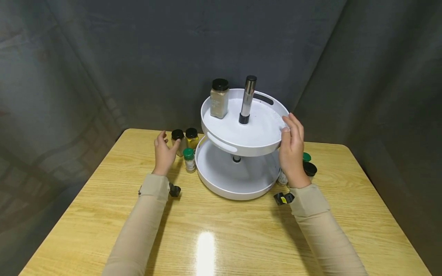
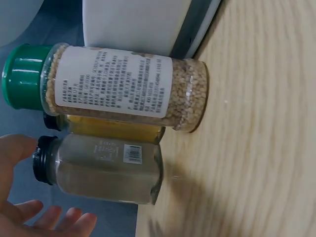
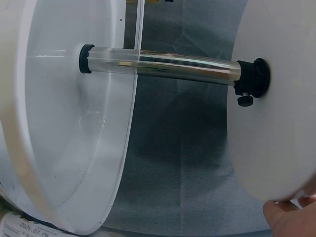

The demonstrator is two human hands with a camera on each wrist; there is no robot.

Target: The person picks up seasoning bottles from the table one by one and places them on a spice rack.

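A white two-tier turntable stands on the table, its upper tray (image 1: 248,138) tilted over the lower tray (image 1: 238,193). My right hand (image 1: 293,151) holds the upper tray's rim at the right side. Seen from the right wrist, fingertips (image 3: 281,215) touch the tray's edge. On the upper tray's left part sits a square spice jar (image 1: 219,101) with a black lid. My left hand (image 1: 164,153) reaches around another black-lidded jar (image 2: 106,170), fingers spread and thumb by its lid. Beside that jar stand a yellow-filled jar (image 1: 192,140) and a green-capped bottle (image 2: 118,86) of pale grains.
A metal post (image 1: 247,97) rises through the trays. Right of the turntable, partly behind my right hand, are a green cap (image 1: 306,157) and a black-lidded jar (image 1: 310,169). Dark curtains (image 1: 155,69) hang behind the wooden table (image 1: 138,191).
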